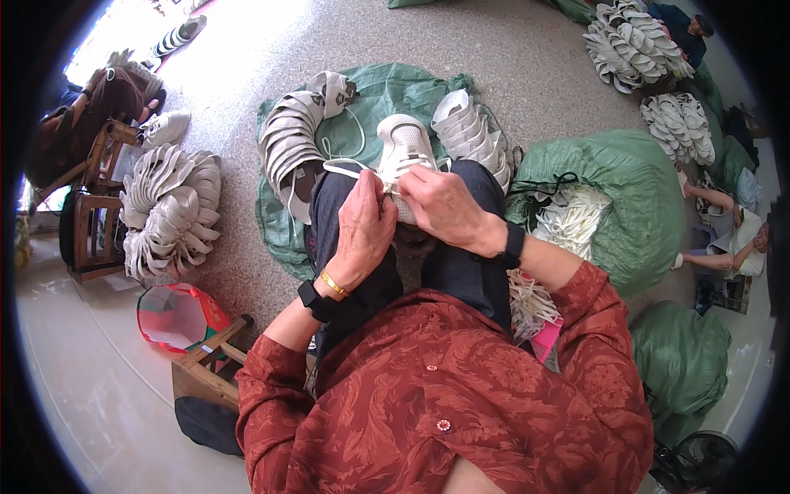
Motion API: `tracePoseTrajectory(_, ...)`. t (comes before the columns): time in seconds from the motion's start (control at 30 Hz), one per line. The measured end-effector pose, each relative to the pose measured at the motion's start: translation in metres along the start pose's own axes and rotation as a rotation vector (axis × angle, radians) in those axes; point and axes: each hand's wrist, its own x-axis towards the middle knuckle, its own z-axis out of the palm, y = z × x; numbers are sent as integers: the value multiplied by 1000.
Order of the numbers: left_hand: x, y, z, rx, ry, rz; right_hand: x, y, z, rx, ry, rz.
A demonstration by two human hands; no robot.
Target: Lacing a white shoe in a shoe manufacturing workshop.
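Between my knees stands a white sneaker (402, 138), its heel end hidden behind my hands. My left hand (362, 230) is closed in a pinch at the sneaker's lacing, where a white shoelace (341, 170) comes out past its fingers. Close beside it, my right hand (448, 210) pinches at the same lacing; a short bit of lace shows past its knuckles. To the left, a curved row of nested light grey shoe uppers (288, 136) lies on a green woven sheet (370, 86). Another stack of white shoe uppers (471, 136) leans at my right knee.
At right, a green sack (634, 198) gapes around bundled white laces (572, 218); more laces (531, 296) lie by my right thigh. A coiled pile of uppers (173, 210), wooden stool (210, 354) and red bag (177, 317) stand left. Other people sit at both sides.
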Motion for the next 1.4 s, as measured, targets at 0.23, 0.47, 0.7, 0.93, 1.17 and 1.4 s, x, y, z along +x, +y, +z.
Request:
tracePoseTrajectory(0.23,1,-6,3,2,42,17,-43,-23,-95,563,-177,526)
tracePoseTrajectory(0.47,1,2,-2,-29,7,5,-65,-44,-147,946,-147,480)
tracePoseTrajectory(0.7,5,21,-16,-36,-9,101,-32,-43,-140,1050,-45,472)
tracePoseTrajectory(0.93,27,51,-24,-273,-61,95,-3,-37,-130,1106,-25,239)
tracePoseTrajectory(1.17,25,48,-16,-469,-470,4,-7,-29,-122,1148,-67,238)
tracePoseTrajectory(1.4,19,28,-34,-708,-346,-171,-62,-1,-121,1109,-153,494)
